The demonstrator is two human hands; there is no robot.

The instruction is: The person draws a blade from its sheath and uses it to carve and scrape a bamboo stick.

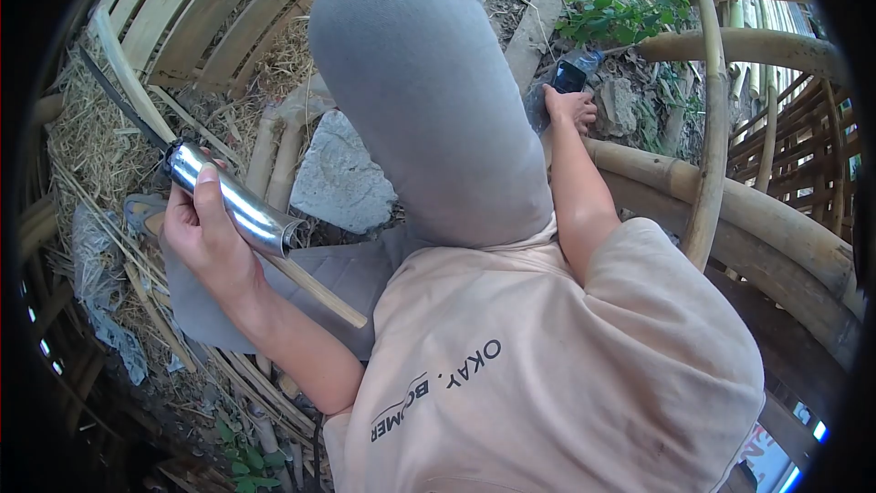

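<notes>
My left hand [214, 228] is closed around a knife with a shiny metal tube handle [251, 210]. Its thin dark blade [123, 96] points up and left, seen almost edge-on. A pale bamboo strip [319, 290] runs along behind the handle in the same grip, coming out at both ends. My right hand [573, 108] reaches past my raised knee to the ground, its fingers curled at a dark phone-like object [569, 78] with a glossy face. Just beyond lies a clear plastic bottle [589, 58]. The undersides of the right fingers are hidden.
A pale stone block [339, 173] lies by my bent leg. Bamboo slats [187, 14] curve along the upper left, and thick bamboo poles [730, 205] pass on the right. Straw, crumpled plastic [105, 283], a rock [617, 108] and a green plant [625, 14] are around.
</notes>
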